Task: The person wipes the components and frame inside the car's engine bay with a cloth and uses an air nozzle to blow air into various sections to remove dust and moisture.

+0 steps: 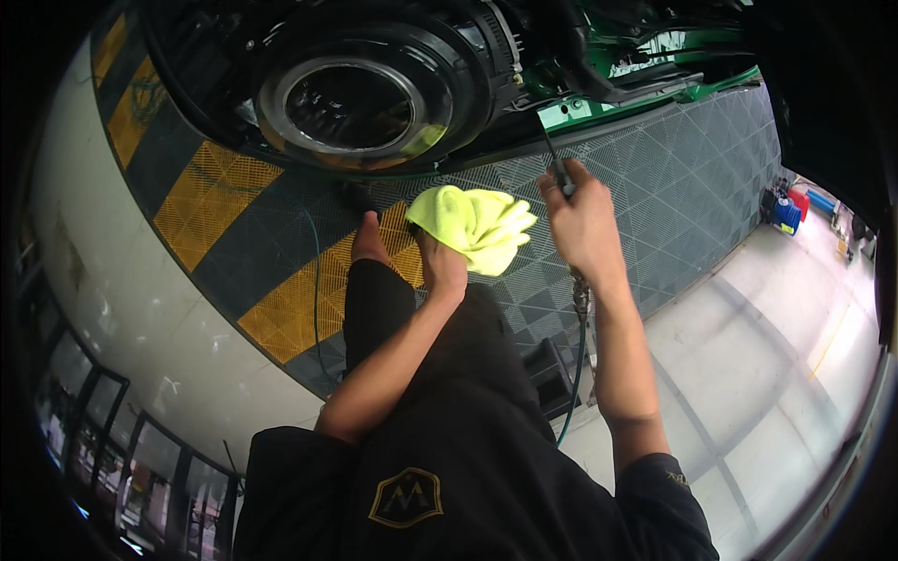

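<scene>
My left hand (441, 266) is closed on a bunched yellow-green microfiber cloth (472, 224), whose folds hide most of the fingers. To its right, my right hand (582, 224) is wrapped round an air blow gun (561, 176). The thin nozzle points up toward the car, and a green hose (573, 383) runs down from its lower end. Just ahead of both hands is a dark car headlight (351, 103) with a large round lens in a silver ring. Neither the cloth nor the nozzle touches it, as far as I can see.
Green bodywork (585, 110) and exposed black parts lie right of the headlight. Grey and yellow grid tiles (210, 192) cover the floor below. A dark box-like object (552, 379) stands beside my leg. Blue and red equipment (786, 210) sits at the far right.
</scene>
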{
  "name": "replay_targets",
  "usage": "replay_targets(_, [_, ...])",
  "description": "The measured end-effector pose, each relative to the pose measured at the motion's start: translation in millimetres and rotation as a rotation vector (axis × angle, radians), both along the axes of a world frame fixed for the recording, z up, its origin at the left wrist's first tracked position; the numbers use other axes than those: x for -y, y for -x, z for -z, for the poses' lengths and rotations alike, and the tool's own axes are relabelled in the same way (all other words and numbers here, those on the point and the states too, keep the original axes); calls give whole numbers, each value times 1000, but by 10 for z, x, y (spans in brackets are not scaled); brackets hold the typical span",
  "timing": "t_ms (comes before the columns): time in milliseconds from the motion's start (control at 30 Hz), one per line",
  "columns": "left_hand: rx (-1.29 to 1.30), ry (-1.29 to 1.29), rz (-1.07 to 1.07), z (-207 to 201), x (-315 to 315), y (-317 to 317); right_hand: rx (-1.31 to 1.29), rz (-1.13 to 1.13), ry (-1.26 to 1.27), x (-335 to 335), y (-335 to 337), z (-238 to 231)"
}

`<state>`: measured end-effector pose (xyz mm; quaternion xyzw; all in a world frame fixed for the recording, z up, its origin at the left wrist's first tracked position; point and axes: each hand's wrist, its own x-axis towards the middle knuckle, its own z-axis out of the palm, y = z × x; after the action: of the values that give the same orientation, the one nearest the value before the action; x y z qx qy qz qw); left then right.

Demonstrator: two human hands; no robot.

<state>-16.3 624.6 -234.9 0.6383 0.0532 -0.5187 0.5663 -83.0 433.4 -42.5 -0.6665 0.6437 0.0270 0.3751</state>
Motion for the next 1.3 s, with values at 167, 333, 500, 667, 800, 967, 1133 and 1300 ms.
replay_targets(167, [120,6,193,24,-44,-19,316,316,-251,260,334,-232])
replay_targets(333, [167,105,247,62,-2,53,432,372,-261,650,673,-566])
replay_targets(500, [-325,291,-181,391,-8,212,511,319,-266,872,558,-680])
replay_targets(667, [-222,312,7,-432,483,107,582,328,-274,734,509,-722])
replay_targets(800, [-21,594,171,-1051,1193,118,678,429,-254,596,643,-782])
replay_targets(967, [1052,255,546,-1267,2290,0,662,425,-285,508,612,-752])
replay_targets(1133, [1424,335,593,-711,2339,34,514,253,-216,554,473,-725])
replay_targets(1300, [881,508,646,-801,1136,-58,299,81,-162,623,312,-433])
